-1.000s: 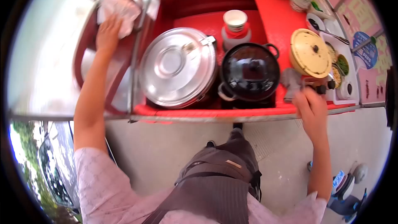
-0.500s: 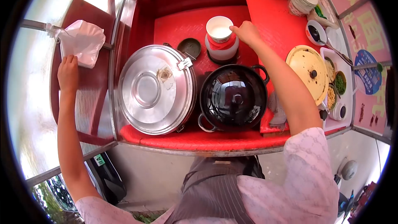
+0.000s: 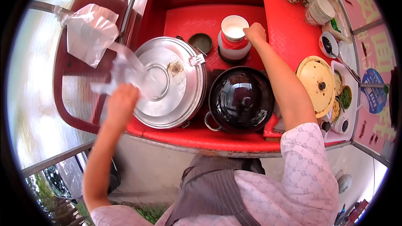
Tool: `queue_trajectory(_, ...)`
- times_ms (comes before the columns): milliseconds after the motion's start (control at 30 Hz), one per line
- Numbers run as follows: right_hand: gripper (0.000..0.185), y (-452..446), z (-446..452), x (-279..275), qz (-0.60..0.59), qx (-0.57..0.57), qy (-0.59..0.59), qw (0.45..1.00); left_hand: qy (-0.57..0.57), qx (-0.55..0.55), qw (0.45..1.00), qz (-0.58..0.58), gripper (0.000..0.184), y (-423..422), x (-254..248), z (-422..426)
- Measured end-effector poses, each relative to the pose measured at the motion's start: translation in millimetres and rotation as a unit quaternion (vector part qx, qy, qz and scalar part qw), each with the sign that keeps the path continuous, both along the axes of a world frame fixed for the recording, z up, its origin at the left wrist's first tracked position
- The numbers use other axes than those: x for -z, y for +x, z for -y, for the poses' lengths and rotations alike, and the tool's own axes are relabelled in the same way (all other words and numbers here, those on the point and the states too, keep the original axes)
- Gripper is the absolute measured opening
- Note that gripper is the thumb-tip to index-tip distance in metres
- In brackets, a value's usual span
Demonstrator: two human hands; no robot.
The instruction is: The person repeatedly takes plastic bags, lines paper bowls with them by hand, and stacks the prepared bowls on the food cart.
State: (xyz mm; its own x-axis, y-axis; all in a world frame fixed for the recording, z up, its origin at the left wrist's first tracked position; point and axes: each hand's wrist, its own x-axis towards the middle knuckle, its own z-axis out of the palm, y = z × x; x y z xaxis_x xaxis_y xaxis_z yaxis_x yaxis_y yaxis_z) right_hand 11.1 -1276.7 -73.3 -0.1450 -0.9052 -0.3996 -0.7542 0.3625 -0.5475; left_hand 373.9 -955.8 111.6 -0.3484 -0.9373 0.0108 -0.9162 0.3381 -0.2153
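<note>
My left hand point(image 3: 123, 97) is closed on a thin clear plastic bag point(image 3: 134, 75), blurred by motion, which trails over the left edge of a large round metal lid point(image 3: 161, 104). A bundle of similar bags point(image 3: 91, 33) hangs from the frame at the upper left. My right hand point(image 3: 255, 33) pinches the rim of a white paper bowl point(image 3: 234, 27), which sits on top of a pale container point(image 3: 233, 51) with a red band. Below that arm stands a black lidded pot point(image 3: 241, 100).
Stacks of paper bowls point(image 3: 320, 10) stand at the back right. A cream lid point(image 3: 316, 86) lies near a white tray point(image 3: 351, 100) holding small bowls of toppings. A small dark dish point(image 3: 201, 42) sits behind the metal lid. A metal edge point(image 3: 209, 152) runs along the front.
My left hand has moved right from the hanging bundle, drawing out a plastic bag. My right hand came over from the right to the paper bowl and now remains at its rim.
</note>
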Motion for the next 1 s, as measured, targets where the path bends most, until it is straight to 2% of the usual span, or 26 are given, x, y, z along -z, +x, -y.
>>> queue_trajectory(67, 0.034, 3, -2, -3, 0.000, 0.021, 0.000, 1.000, 0.061, -0.041, 0.988, -0.132, 0.016, -43, 20, -40)
queue_trajectory(167, 0.033, 4, -2, -6, -0.002, 0.016, -0.003, 1.000, 0.129, -0.065, 0.938, -0.314, 0.021, -92, 32, -86)
queue_trajectory(267, 0.034, 6, -6, -21, -0.009, 0.004, -0.017, 1.000, 0.130, -0.118, 0.883, -0.435, 0.023, -118, 37, -121)
queue_trajectory(300, 0.034, 6, -7, -22, -0.013, 0.001, -0.017, 1.000, 0.129, -0.119, 0.882, -0.438, 0.023, -123, 36, -128)
queue_trajectory(367, 0.037, 7, -10, -26, -0.036, -0.002, -0.078, 0.996, 0.071, -0.166, 0.829, -0.529, 0.022, -130, 30, -141)
queue_trajectory(400, 0.037, 10, -19, -35, -0.055, -0.009, -0.127, 0.990, 0.076, -0.182, 0.811, -0.551, 0.012, -128, 31, -148)
queue_trajectory(433, 0.036, 12, -30, -51, -0.021, -0.019, -0.157, 0.987, 0.073, -0.194, 0.807, -0.553, 0.012, -127, 31, -154)
queue_trajectory(467, 0.033, 12, -32, -46, 0.032, -0.033, -0.197, 0.979, 0.098, -0.265, 0.689, -0.667, 0.012, -126, 33, -159)
queue_trajectory(500, 0.033, 18, -35, -40, 0.089, -0.047, -0.234, 0.967, 0.115, -0.327, 0.549, -0.761, 0.017, -124, 37, -168)
queue_trajectory(533, 0.032, 35, -60, -65, 0.175, -0.058, -0.196, 0.963, 0.190, -0.364, 0.441, -0.798, 0.028, -99, 64, -196)
queue_trajectory(567, 0.032, 51, -94, -92, 0.256, -0.066, -0.154, 0.952, 0.168, -0.338, 0.348, -0.858, 0.032, -100, 57, -183)
queue_trajectory(633, 0.031, 85, -139, -94, 0.277, -0.131, -0.120, 0.944, 0.187, -0.319, 0.227, -0.901, 0.044, -89, 50, -169)
queue_trajectory(667, 0.031, 106, -165, -95, 0.282, -0.137, -0.112, 0.943, 0.187, -0.321, 0.225, -0.901, 0.044, -82, 48, -165)
queue_trajectory(733, 0.031, 143, -208, -89, 0.314, -0.136, -0.044, 0.938, 0.203, -0.232, 0.211, -0.928, 0.050, -66, 49, -163)
queue_trajectory(767, 0.036, 155, -225, -86, 0.355, -0.131, 0.021, 0.926, 0.209, -0.234, 0.207, -0.927, 0.050, -58, 52, -164)
queue_trajectory(833, 0.053, 170, -257, -79, 0.448, -0.142, 0.047, 0.882, 0.177, -0.186, 0.187, -0.948, 0.049, -40, 59, -168)
queue_trajectory(867, 0.053, 172, -273, -82, 0.445, -0.142, 0.049, 0.883, 0.184, -0.169, 0.193, -0.949, 0.045, -26, 61, -172)
queue_trajectory(900, 0.052, 170, -293, -89, 0.507, -0.117, 0.114, 0.846, 0.182, -0.169, 0.189, -0.950, 0.045, -16, 64, -176)
queue_trajectory(933, 0.053, 169, -311, -94, 0.564, -0.091, 0.177, 0.801, 0.171, -0.154, 0.219, -0.948, 0.043, -5, 69, -179)
queue_trajectory(967, 0.053, 163, -325, -94, 0.561, -0.091, 0.178, 0.803, 0.159, -0.138, 0.250, -0.945, 0.041, 5, 72, -181)
queue_trajectory(1000, 0.051, 155, -338, -93, 0.605, -0.170, 0.207, 0.750, 0.168, -0.124, 0.281, -0.937, 0.037, 18, 74, -184)
